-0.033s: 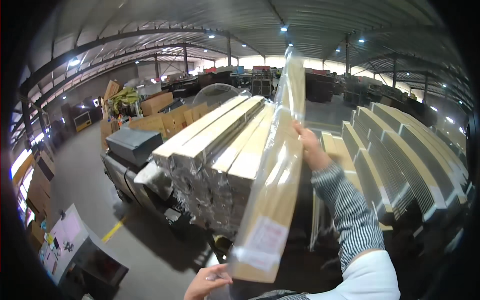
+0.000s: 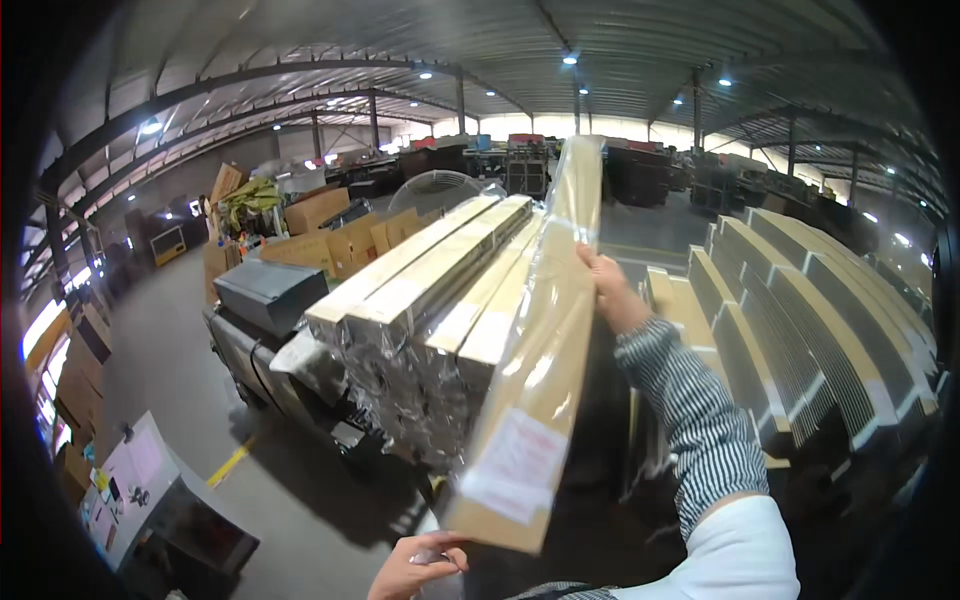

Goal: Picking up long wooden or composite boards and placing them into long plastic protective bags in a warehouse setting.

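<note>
A long, flat cardboard-brown package (image 2: 545, 350) in clear plastic film slants up and away in front of me. A white printed label (image 2: 515, 465) shows near its lower end. My right hand (image 2: 612, 288) is closed around its right edge, above the middle. At the lower left corner, the fingers of my left hand (image 2: 418, 568) are closed on loose clear film. Just behind the package lies a stack of long wrapped cartons (image 2: 420, 265), their ends covered in shiny plastic.
To the right stand rows of long stacked panels (image 2: 800, 320) with light top edges. A dark grey box (image 2: 270, 290) sits left of the carton stack. Cardboard boxes (image 2: 350, 240) lie behind it. At lower left is a small table (image 2: 140, 480) with small items, near a yellow floor line (image 2: 230, 465).
The package's upper end has come down and its labelled lower end has shifted slightly up and left. Both hands keep their hold.
</note>
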The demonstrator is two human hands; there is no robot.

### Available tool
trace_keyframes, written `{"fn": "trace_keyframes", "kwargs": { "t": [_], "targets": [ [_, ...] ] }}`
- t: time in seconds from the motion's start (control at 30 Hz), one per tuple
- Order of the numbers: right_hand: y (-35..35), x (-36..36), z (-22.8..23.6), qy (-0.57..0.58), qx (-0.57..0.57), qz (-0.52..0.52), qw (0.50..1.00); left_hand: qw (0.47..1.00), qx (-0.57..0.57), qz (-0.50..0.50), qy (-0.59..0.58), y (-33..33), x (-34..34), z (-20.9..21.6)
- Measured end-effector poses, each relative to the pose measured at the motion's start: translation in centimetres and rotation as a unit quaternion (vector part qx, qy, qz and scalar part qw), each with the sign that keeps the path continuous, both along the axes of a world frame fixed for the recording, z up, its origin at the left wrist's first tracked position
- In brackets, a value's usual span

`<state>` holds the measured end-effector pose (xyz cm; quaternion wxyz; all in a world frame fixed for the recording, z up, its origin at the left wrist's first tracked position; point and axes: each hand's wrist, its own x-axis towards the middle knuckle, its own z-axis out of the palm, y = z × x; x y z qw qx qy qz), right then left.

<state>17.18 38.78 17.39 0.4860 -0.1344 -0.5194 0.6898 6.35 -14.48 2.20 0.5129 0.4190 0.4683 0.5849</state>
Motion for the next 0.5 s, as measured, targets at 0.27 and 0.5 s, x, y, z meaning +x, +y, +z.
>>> {"fn": "trace_keyframes", "kwargs": {
  "t": [0.27, 0.5],
  "targets": [
    [10.7, -15.6, -5.1, -0.065, -0.02, -0.041, 0.997, 0.944, 0.116, 0.308, 0.035, 12.9, -4.4, 9.1],
    [2.4, -7.8, -0.3, -0.28, 0.451, -0.038, 0.847, 0.925, 0.158, 0.321, 0.126, 16.0, -2.4, 4.6]
  ]
}}
